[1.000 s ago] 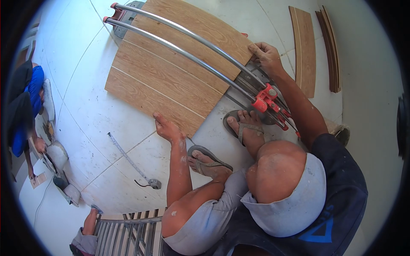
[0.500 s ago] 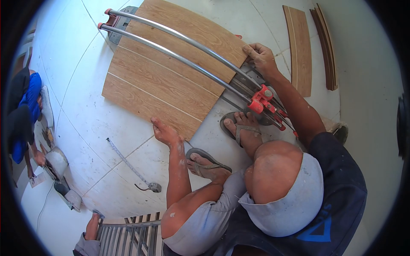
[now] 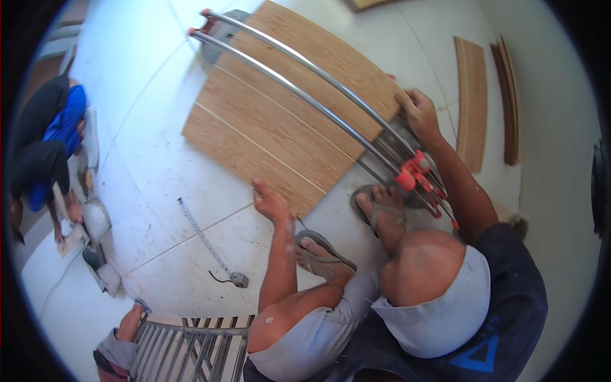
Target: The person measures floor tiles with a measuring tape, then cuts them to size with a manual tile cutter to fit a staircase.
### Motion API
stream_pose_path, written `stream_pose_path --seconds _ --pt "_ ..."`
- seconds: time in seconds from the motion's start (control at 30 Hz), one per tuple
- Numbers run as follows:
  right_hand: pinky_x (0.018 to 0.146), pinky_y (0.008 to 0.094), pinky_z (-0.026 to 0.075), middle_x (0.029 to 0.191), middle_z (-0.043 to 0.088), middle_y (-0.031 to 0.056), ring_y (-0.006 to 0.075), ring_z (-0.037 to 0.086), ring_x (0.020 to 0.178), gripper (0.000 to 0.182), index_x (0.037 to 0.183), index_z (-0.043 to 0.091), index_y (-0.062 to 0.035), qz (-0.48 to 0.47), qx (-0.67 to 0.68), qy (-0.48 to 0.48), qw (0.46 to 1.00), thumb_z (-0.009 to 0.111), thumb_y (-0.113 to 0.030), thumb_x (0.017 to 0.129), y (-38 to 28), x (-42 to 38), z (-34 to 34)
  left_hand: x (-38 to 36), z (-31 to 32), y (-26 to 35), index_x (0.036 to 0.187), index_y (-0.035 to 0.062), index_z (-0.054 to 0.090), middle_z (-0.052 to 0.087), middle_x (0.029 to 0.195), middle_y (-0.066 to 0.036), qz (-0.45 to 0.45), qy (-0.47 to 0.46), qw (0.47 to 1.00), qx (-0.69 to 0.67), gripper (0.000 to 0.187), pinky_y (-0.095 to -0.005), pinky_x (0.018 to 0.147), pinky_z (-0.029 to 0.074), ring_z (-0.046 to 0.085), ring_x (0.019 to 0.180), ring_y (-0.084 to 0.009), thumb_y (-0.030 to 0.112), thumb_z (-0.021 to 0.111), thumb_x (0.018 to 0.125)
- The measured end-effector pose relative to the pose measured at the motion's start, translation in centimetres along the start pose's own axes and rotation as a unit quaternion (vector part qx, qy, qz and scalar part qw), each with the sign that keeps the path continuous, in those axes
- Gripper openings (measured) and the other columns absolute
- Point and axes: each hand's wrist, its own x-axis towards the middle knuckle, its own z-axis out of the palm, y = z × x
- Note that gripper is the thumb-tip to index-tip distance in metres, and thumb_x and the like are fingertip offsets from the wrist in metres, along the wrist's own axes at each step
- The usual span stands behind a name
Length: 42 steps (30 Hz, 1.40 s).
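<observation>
Both hands rest flat on the tile [image 3: 286, 121] in the cutter [image 3: 417, 172], left hand [image 3: 270, 202] at its near corner, right hand [image 3: 419, 111] at its far edge; we judge we're aligning it, so scoring next needs a grip on the handle.

Wood-grain brown tile [image 3: 280, 121], red cutter carriage [image 3: 417, 172], white floor [image 3: 146, 127].

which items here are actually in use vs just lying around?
In use:
- large wood-grain tile, left hand on its near edge, right hand at its far corner
- manual tile cutter with twin chrome rails
- red cutter carriage

Lying about:
- extended tape measure on white floor
- narrow wood-grain offcut strips
- metal grate
</observation>
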Motion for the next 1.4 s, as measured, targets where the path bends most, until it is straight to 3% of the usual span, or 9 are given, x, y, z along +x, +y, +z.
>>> stream_pose_path --seconds 0.07,0.13,0.33,0.43,0.77,1.33,1.4 --pt "0.063 0.0231 0.048 0.084 0.067 0.0004 0.0060 0.058 0.070 0.031 0.107 0.068 0.0002 -0.005 0.043 -0.006 0.999 0.069 -0.030 0.102 -0.1 0.0 -0.1 0.2 0.0 -0.3 0.121 -0.0084 0.063 0.069 0.111 -0.017 0.026 0.029 0.999 0.014 0.061 -0.0360 0.089 0.051 0.063 0.099 -0.0229 0.049 0.050 0.109" --pt "0.062 0.0225 0.046 0.084 0.066 -0.0004 0.0055 0.056 0.070 0.030 0.107 0.068 0.0002 -0.017 0.052 -0.001 0.998 0.069 -0.030 0.102 -0.1 -0.3 0.3 -0.1 0.0 0.1 0.108 -0.0068 0.065 0.068 0.098 -0.012 -0.006 -0.015 1.000 -0.024 0.057 -0.0345 0.083 0.050 0.059 0.088 -0.0191 0.048 0.049 0.109" --pt "0.061 0.0211 0.043 0.083 0.065 -0.0021 0.0034 0.052 0.070 0.031 0.107 0.068 0.0005 -0.035 0.042 0.033 0.998 0.067 -0.030 0.104 0.0 -0.4 0.9 -0.4 0.4 0.6 0.095 -0.0035 0.062 0.060 0.085 -0.005 0.007 -0.002 0.999 -0.054 0.056 -0.0323 0.075 0.046 0.050 0.079 -0.0150 0.049 0.049 0.109" --pt "0.061 0.0208 0.042 0.083 0.065 -0.0024 0.0026 0.051 0.070 0.032 0.107 0.069 0.0009 -0.047 0.038 0.041 0.997 0.067 -0.031 0.104 0.2 -0.5 0.8 -0.2 -0.3 0.1 0.105 -0.0011 0.062 0.060 0.095 -0.005 -0.007 -0.029 0.999 -0.020 0.059 -0.0317 0.082 0.047 0.053 0.088 -0.0153 0.057 0.053 0.105" --pt "0.054 0.0208 0.035 0.081 0.064 -0.0037 0.0011 0.045 0.063 0.033 0.107 0.069 0.0013 -0.054 0.036 0.036 0.997 0.067 -0.031 0.104 0.9 0.2 0.6 -0.3 -0.2 -0.2 0.099 0.0021 0.060 0.056 0.090 -0.001 -0.011 -0.024 0.999 -0.030 0.055 -0.0310 0.079 0.045 0.049 0.085 -0.0131 0.057 0.054 0.105" --pt "0.057 0.0218 0.038 0.080 0.064 -0.0033 0.0024 0.047 0.065 0.032 0.106 0.070 0.0010 -0.027 0.020 0.030 0.999 0.067 -0.031 0.104 0.5 0.0 0.5 -0.2 -0.6 -0.7 0.113 -0.0024 0.062 0.065 0.105 -0.008 -0.011 -0.026 0.999 -0.037 0.060 -0.0336 0.089 0.050 0.059 0.097 -0.0177 0.057 0.055 0.105" --pt "0.057 0.0217 0.038 0.079 0.064 -0.0035 0.0024 0.047 0.065 0.032 0.106 0.070 0.0010 -0.028 0.021 0.032 0.999 0.067 -0.031 0.104 0.6 0.0 0.6 -0.5 -0.3 -0.2 0.107 -0.0034 0.063 0.063 0.097 -0.007 -0.007 -0.015 0.999 -0.031 0.058 -0.0332 0.083 0.048 0.056 0.089 -0.0175 0.054 0.053 0.107"
